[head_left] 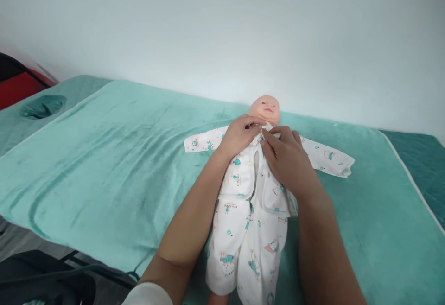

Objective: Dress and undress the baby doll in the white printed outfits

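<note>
Teal towel [104, 166] covers the table, plain white wall behind. Left hand [239, 134] pinches the romper [248, 212] collar, right hand [287, 159] pinches it too, just beside. Baby doll [266, 109] lies centre-right on its back, long axis near to far, head pointing far.

Soft, bright light all over, with a cool blue-green look.

The wall [222, 27] is pale and even, a little darker at the top left. The green cover [104, 156] shines softly in streaks along its folds, but nothing glares. Only faint, fuzzy shadows lie beside the left hand [239, 136] and the right hand [287, 161] and under the arms, so the light seems spread out and from above. The doll [266, 109] in the middle looks sharp. The bottom left corner is dark and hard to see. Lines near the edges bend, and everything looks a bit squashed.
</note>
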Demonstrator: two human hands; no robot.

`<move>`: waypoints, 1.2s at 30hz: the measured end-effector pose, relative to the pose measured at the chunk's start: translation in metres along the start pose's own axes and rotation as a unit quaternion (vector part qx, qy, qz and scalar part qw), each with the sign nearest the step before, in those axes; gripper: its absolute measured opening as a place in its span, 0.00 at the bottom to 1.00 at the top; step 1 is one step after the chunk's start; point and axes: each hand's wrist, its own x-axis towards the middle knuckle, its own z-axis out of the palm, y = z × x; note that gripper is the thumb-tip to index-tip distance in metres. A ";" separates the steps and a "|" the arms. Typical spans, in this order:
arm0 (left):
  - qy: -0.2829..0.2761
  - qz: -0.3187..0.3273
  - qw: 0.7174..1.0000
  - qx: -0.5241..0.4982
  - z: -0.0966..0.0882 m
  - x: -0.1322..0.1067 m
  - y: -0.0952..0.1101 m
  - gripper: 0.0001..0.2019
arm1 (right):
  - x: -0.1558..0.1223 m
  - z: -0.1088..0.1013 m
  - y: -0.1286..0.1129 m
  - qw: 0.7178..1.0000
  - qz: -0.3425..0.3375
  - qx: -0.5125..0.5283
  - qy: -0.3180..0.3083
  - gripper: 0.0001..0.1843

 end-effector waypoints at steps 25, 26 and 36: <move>0.044 0.129 0.989 0.050 -0.005 -0.054 -0.008 0.06 | -0.033 0.017 -0.025 0.964 0.152 0.105 0.190 0.10; 0.045 0.126 0.990 0.052 -0.006 -0.053 -0.007 0.05 | -0.032 0.015 -0.026 0.966 0.158 0.094 0.183 0.09; 0.041 0.135 0.983 0.119 -0.001 -0.053 -0.005 0.02 | -0.022 -0.014 -0.046 0.967 0.204 -0.128 -0.087 0.12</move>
